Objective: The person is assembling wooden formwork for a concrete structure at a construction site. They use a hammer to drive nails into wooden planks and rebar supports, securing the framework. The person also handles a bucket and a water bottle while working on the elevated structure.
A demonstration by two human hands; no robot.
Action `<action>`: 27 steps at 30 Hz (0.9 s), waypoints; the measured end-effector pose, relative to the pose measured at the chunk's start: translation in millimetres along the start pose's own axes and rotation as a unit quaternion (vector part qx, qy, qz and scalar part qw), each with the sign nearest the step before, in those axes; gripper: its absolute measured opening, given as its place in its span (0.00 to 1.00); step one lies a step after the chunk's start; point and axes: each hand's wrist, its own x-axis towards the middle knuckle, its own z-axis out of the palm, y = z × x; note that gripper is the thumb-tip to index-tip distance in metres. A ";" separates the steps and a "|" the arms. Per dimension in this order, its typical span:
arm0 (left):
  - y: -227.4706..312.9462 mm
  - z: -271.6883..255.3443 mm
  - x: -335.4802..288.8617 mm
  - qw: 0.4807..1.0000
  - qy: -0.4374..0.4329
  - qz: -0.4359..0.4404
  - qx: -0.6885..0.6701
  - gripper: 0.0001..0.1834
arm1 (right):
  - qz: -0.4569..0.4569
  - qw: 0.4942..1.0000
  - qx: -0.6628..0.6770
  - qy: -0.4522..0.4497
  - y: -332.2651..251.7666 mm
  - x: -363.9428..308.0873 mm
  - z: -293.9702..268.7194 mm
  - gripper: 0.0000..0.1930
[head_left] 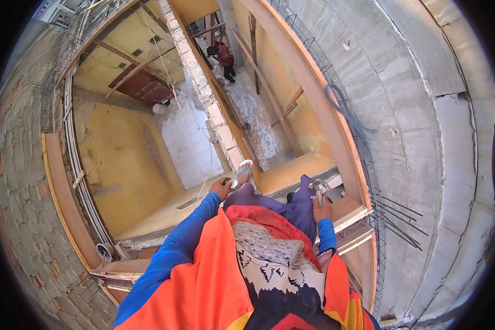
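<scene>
My left hand (221, 188) is beside my left knee, its fingers curled; whatever may be in them is too small to make out. My right hand (322, 208) is by my right knee, closed on a curved grey metal tool (319, 188) whose exact kind does not show. My left foot, in a white sandal (245, 164) with a green strap, rests on top of a narrow brick wall (220, 121). Dark purple trousers (278, 202) cover my bent legs.
Rooms with yellow walls (121, 159) drop away on both sides of the brick wall. Wooden formwork (335, 110) runs along the right, with a wire coil (338, 99) and rebar ends (399, 220) beside it. Another person (224, 56) stands far below. Pipes (74, 148) line the left.
</scene>
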 end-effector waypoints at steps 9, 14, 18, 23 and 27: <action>-20.5 7.2 -37.3 0.997 0.000 -0.073 -0.012 0.23 | 0.000 0.995 -0.062 -0.083 -38.4 2.8 -16.5 0.26; -12.8 10.8 -16.2 0.993 -0.063 -0.021 -0.097 0.26 | -0.015 0.989 -0.077 -0.125 -92.5 -4.7 4.2 0.26; 48.1 -13.4 -26.4 0.971 -0.128 0.045 -0.195 0.33 | -0.080 0.966 -0.050 -0.240 -136.4 -20.6 35.0 0.24; 80.8 -23.2 -25.5 0.963 -0.165 0.157 -0.145 0.35 | -0.053 0.920 0.088 -0.378 -185.7 -45.7 65.5 0.19; 80.7 -10.7 -16.6 0.977 -0.152 0.130 -0.076 0.24 | -0.065 0.918 0.126 -0.370 -187.3 -54.8 84.2 0.18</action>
